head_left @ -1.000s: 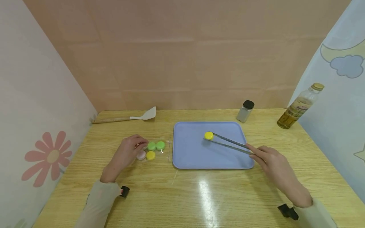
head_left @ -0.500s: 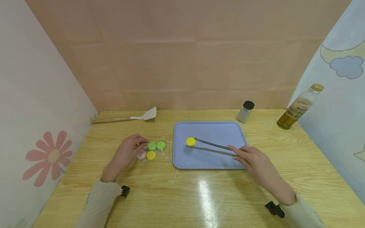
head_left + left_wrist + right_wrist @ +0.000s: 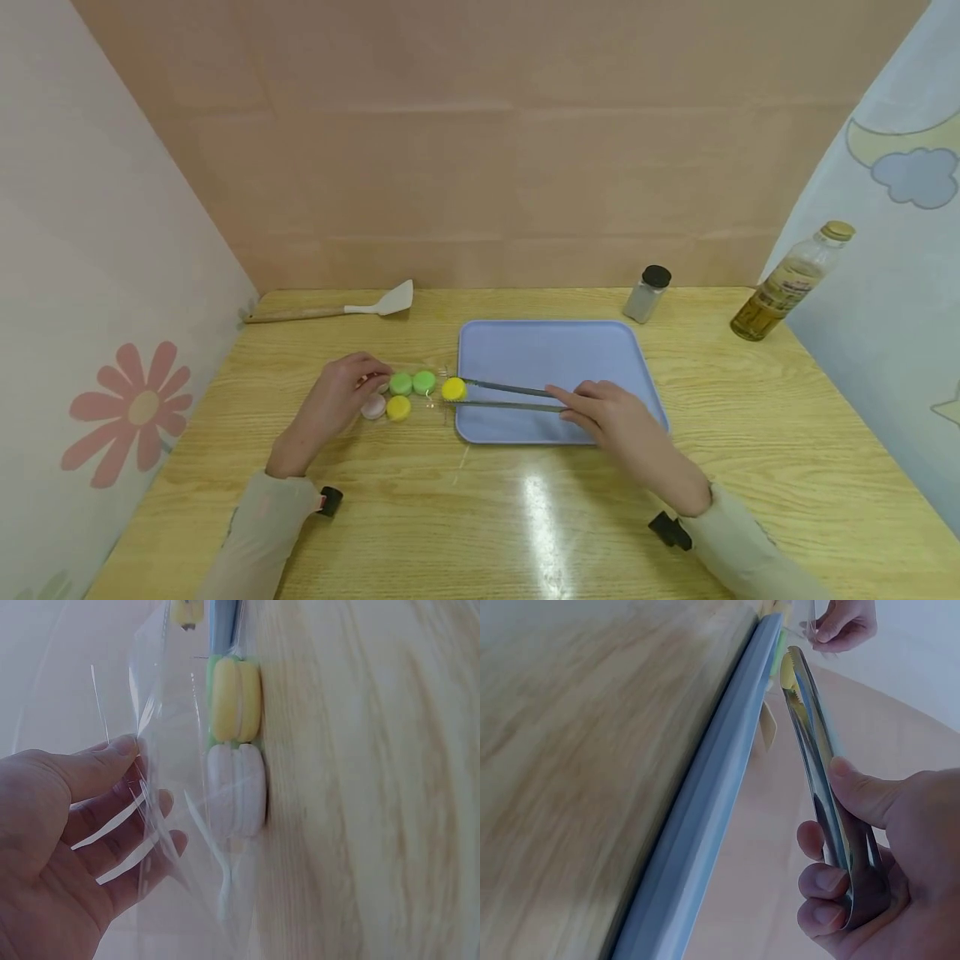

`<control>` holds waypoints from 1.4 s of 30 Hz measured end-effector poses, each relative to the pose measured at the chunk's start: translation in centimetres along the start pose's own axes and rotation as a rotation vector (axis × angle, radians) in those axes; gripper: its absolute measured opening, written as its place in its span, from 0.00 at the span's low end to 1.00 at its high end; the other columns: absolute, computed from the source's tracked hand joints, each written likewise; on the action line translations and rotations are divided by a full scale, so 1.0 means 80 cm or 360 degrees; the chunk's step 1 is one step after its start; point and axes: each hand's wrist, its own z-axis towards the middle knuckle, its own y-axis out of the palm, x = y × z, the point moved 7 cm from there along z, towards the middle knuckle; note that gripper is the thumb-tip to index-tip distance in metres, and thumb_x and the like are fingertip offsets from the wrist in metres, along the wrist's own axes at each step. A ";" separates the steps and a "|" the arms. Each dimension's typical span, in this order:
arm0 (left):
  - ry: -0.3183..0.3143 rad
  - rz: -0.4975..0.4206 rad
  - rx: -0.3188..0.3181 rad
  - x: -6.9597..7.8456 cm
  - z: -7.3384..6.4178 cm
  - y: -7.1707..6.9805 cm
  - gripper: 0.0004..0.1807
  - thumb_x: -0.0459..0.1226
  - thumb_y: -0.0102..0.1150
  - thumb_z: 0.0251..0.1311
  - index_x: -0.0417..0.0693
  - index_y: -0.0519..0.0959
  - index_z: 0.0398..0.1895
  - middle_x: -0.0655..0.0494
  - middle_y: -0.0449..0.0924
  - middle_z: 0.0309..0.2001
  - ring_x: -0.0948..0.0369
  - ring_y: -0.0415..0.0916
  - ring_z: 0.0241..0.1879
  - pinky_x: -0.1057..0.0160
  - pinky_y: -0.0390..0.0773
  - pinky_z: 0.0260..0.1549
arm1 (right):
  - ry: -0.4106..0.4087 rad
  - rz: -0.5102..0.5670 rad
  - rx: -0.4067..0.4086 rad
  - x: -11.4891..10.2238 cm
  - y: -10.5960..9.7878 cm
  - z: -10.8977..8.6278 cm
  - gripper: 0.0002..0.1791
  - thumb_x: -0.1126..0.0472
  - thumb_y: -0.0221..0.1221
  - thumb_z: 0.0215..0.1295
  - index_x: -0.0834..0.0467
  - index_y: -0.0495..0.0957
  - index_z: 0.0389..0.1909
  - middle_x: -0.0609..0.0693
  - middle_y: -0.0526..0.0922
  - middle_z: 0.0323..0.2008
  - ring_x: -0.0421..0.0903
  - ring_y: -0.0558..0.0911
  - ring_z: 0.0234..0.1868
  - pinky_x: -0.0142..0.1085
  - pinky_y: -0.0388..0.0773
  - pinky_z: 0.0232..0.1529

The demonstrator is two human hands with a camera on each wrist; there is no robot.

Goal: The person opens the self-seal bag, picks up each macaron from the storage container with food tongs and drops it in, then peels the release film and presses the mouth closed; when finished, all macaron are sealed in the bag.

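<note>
My left hand (image 3: 337,396) pinches the edge of a clear plastic bag (image 3: 169,862) left of the blue tray (image 3: 540,350). Two green macarons (image 3: 412,383), a yellow macaron (image 3: 398,408) and a pale pinkish macaron (image 3: 373,407) lie in or on the plastic; another pale one is mostly hidden by my fingers. My right hand (image 3: 618,429) holds metal tongs (image 3: 840,817) over the tray. Between the tong tips is a second yellow macaron (image 3: 453,389), above the tray's left rim, beside the plastic's right end.
A white spatula (image 3: 393,298) with a wooden handle lies at the back left. Behind the tray stands a black-capped jar (image 3: 647,296). To the right is a glass bottle (image 3: 787,283) of amber liquid. Walls border the wooden table (image 3: 480,517) behind and at both sides.
My right hand has moved left across the tray with the tongs, carrying the yellow macaron from mid-tray to its left rim. The left hand has stayed in place on the plastic.
</note>
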 end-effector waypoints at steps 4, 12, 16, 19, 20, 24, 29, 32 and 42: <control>-0.0004 0.0002 -0.0005 0.000 0.001 0.000 0.06 0.29 0.65 0.66 0.39 0.87 0.43 0.54 0.83 0.41 0.60 0.80 0.37 0.59 0.81 0.35 | -0.0007 0.0017 -0.0017 -0.004 0.010 0.010 0.27 0.64 0.70 0.61 0.54 0.81 0.62 0.40 0.77 0.31 0.35 0.69 0.29 0.31 0.72 0.31; -0.0011 0.0017 -0.0013 0.001 0.002 0.000 0.06 0.29 0.64 0.66 0.40 0.87 0.43 0.54 0.83 0.41 0.60 0.79 0.37 0.59 0.80 0.35 | 0.0003 0.0028 -0.0069 -0.011 0.028 0.023 0.24 0.61 0.70 0.63 0.52 0.83 0.61 0.41 0.78 0.31 0.36 0.70 0.29 0.31 0.74 0.31; 0.0003 0.0015 -0.0012 0.002 0.002 0.000 0.06 0.28 0.64 0.66 0.39 0.87 0.43 0.53 0.83 0.40 0.60 0.79 0.37 0.59 0.80 0.34 | 0.0009 0.0053 -0.0101 -0.016 0.035 0.026 0.23 0.62 0.69 0.64 0.52 0.83 0.61 0.40 0.77 0.31 0.36 0.68 0.28 0.30 0.73 0.30; 0.0006 0.0012 -0.0012 0.003 0.002 0.000 0.06 0.28 0.64 0.66 0.39 0.87 0.43 0.53 0.83 0.40 0.60 0.79 0.37 0.59 0.80 0.34 | 0.0017 0.0079 -0.0125 -0.018 0.039 0.027 0.23 0.62 0.69 0.64 0.52 0.82 0.61 0.39 0.76 0.31 0.36 0.68 0.28 0.30 0.72 0.30; 0.0006 0.0012 -0.0012 0.002 0.002 0.000 0.06 0.29 0.64 0.66 0.39 0.87 0.43 0.53 0.83 0.40 0.60 0.79 0.37 0.59 0.80 0.34 | 0.0022 0.0090 -0.0133 -0.019 0.040 0.028 0.23 0.62 0.69 0.64 0.52 0.82 0.61 0.39 0.77 0.31 0.36 0.68 0.28 0.30 0.72 0.31; 0.0001 0.0011 -0.0009 0.001 0.002 0.001 0.06 0.29 0.64 0.66 0.39 0.87 0.43 0.53 0.83 0.40 0.61 0.79 0.36 0.60 0.80 0.33 | 0.0046 0.0116 -0.0154 -0.019 0.045 0.030 0.23 0.61 0.68 0.65 0.52 0.82 0.62 0.39 0.77 0.31 0.35 0.68 0.28 0.30 0.72 0.31; 0.0004 0.0009 -0.0002 -0.001 0.002 0.003 0.06 0.29 0.64 0.66 0.39 0.87 0.43 0.53 0.83 0.40 0.61 0.79 0.36 0.60 0.80 0.33 | 0.0069 0.0108 -0.0176 -0.019 0.048 0.030 0.24 0.61 0.69 0.65 0.52 0.82 0.62 0.39 0.77 0.31 0.35 0.67 0.27 0.30 0.71 0.30; 0.0006 0.0006 -0.0002 -0.001 0.002 0.002 0.06 0.29 0.64 0.66 0.39 0.87 0.43 0.53 0.83 0.40 0.61 0.79 0.36 0.60 0.80 0.33 | 0.0065 0.0100 -0.0188 -0.020 0.049 0.030 0.23 0.61 0.68 0.65 0.52 0.82 0.62 0.40 0.77 0.31 0.35 0.67 0.28 0.30 0.71 0.30; 0.0017 0.0017 -0.0013 0.002 0.001 0.002 0.06 0.30 0.64 0.66 0.39 0.87 0.43 0.54 0.83 0.40 0.61 0.78 0.35 0.61 0.79 0.33 | 0.0065 0.0084 -0.0189 -0.021 0.049 0.029 0.23 0.61 0.68 0.66 0.51 0.82 0.62 0.40 0.76 0.30 0.36 0.68 0.28 0.30 0.71 0.29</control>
